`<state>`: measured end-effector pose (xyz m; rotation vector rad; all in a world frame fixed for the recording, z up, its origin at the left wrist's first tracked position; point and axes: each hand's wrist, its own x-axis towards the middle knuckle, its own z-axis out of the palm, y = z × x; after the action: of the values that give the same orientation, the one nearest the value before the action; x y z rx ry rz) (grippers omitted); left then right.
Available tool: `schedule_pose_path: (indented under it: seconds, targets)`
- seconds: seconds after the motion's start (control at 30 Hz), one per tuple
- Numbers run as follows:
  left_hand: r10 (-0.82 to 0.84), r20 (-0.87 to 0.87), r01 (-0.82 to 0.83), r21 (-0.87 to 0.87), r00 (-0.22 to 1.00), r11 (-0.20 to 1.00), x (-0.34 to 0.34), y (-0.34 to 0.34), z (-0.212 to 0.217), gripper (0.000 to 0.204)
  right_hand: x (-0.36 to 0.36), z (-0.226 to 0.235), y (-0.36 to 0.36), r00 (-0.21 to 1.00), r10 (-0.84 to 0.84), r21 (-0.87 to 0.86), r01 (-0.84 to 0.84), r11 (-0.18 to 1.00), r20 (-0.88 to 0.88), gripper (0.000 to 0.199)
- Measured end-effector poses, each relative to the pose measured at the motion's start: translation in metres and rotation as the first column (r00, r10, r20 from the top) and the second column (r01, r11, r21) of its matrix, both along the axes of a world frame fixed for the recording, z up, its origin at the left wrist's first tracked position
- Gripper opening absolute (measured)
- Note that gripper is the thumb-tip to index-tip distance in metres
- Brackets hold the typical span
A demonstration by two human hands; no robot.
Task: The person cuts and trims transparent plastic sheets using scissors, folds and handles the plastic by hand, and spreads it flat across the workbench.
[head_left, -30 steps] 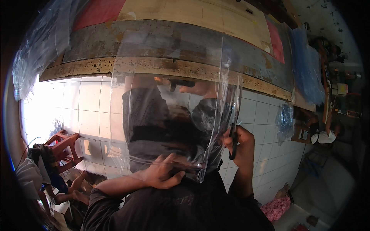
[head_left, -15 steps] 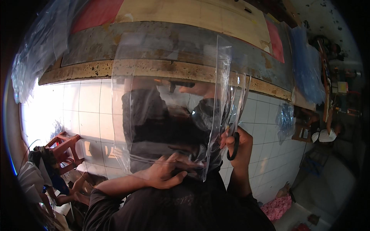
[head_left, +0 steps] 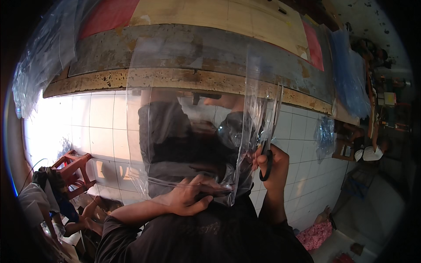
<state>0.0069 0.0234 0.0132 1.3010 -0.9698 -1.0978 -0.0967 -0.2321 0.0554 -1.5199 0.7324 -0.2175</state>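
A large clear plastic sheet [head_left: 166, 131] spans from the worktable down to my lap, and dark clothing shows through it. My left hand [head_left: 190, 196] is closed on the sheet's near edge, fingers bent over its folds. On the right, my right hand [head_left: 275, 165] grips scissors by a black loop handle [head_left: 266, 166]. The blades are hard to make out among the shiny plastic strips [head_left: 272, 116] hanging along the sheet's right side. That side is bunched into narrow upright folds.
The worktable [head_left: 109, 48] has a worn, speckled front edge. More clear plastic hangs at the far left [head_left: 48, 57] and right [head_left: 348, 74]. A red stool [head_left: 76, 173] stands on the white tiled floor [head_left: 103, 114]. Other people are at the left and right margins.
The strips and folds on the sheet's right side have shifted slightly. My right hand and the scissors have turned a little and moved slightly right. My left hand keeps its place.
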Motion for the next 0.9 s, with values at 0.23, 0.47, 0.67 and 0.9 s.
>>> schedule_pose_path:
  seconds: [0.23, 0.47, 0.67, 0.9]
  targets:
    - [0.042, 0.060, -0.036, -0.103, 0.997, 0.994, -0.007, 0.005, -0.019, 0.050, 0.007, -0.004, 0.000, 0.998, -0.022, -0.011, 0.022, 1.000, 0.054, 0.024]
    - [-0.217, 0.241, 0.191, 0.129, 0.946, 0.973, 0.040, 0.022, 0.016, 0.074, 0.019, -0.010, -0.003, 0.961, -0.211, 0.327, 0.144, 0.934, 0.180, 0.019]
    - [-0.408, -0.122, 0.423, 0.145, 0.905, 0.895, 0.117, 0.081, 0.099, 0.029, 0.015, -0.018, -0.020, 0.959, 0.012, 0.280, -0.094, 0.955, 0.282, 0.019]
    - [0.485, 0.100, -0.354, -0.560, 0.869, 0.749, 0.152, 0.005, 0.114, 0.052, 0.019, -0.022, -0.021, 0.930, 0.203, 0.181, -0.266, 0.947, 0.305, 0.022]
